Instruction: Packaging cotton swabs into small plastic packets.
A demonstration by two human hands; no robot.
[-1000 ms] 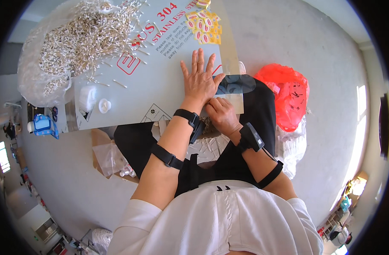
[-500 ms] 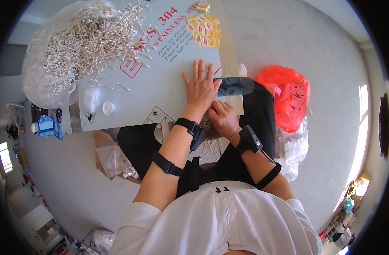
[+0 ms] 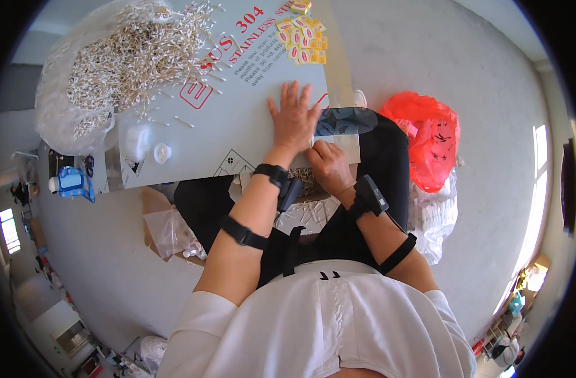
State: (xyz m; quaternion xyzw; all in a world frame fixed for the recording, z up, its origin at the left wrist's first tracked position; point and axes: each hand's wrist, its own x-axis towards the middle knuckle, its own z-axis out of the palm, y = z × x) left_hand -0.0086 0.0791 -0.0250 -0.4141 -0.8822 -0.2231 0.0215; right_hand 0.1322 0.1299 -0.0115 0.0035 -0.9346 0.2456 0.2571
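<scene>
My left hand (image 3: 294, 123) lies flat on the grey printed sheet covering the table (image 3: 237, 135), fingers spread. Just below and to its right, at the table's near edge, my right hand (image 3: 330, 165) has its fingers curled together. A sliver of something white shows between the two hands; the right fingers hide what they grip, if anything. Beside both hands, a dark see-through plastic piece (image 3: 344, 121) lies across the table's right edge. Several small yellow-and-white boxes (image 3: 302, 39) lie beyond the left hand.
At the far left a clear plastic bag (image 3: 48, 107) spills a heap of cotton swabs (image 3: 130, 60). A clear container (image 3: 138, 142), a round white lid (image 3: 162, 152) and a blue-and-white item (image 3: 72, 181) are nearby. A red plastic bag (image 3: 426, 138) stands to the right.
A small gap has opened between the hands, showing the white sliver. The left hand stays flat and the right fingers stay curled. The whole view has shifted slightly.
</scene>
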